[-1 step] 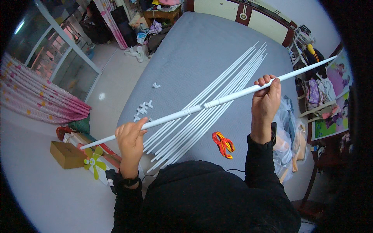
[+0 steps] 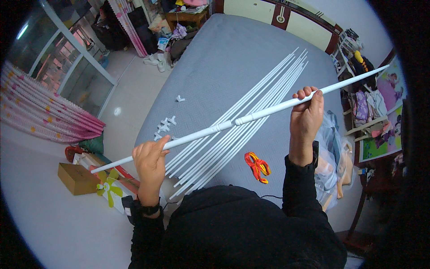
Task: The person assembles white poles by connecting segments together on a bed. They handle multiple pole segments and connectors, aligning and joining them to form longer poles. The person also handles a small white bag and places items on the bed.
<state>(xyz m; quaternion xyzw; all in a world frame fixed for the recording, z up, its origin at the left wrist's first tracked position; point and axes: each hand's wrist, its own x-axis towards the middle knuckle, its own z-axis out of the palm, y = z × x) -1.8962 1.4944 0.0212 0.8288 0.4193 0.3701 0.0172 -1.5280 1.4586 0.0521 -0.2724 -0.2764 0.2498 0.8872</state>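
Observation:
Two long white poles meet end to end in front of me, on a slant that climbs to the right. My left hand [image 2: 151,161] is closed around the left pole [image 2: 192,136]. The right pole [image 2: 349,82] sits in the grip of my right hand [image 2: 307,119]. Stepped, narrower ends face each other between the hands; whether they are joined or only touching I cannot tell. Beneath, a bundle of white poles [image 2: 289,74] lies across the grey bed [image 2: 215,67]. Several white connectors [image 2: 172,120] are clustered left of it, with a single connector [image 2: 180,98] farther off.
A red and yellow cord [image 2: 258,168] lies on the bed near my right forearm. At the left, a cardboard box [image 2: 78,179] and yellow-green fan blades [image 2: 112,188] stand by the left pole's tip. A laden rack [image 2: 371,121] and plastic-wrapped items [image 2: 333,170] line the right side.
The left pole's outer tip has shifted very slightly to the left. Both hands keep their places and their grips.

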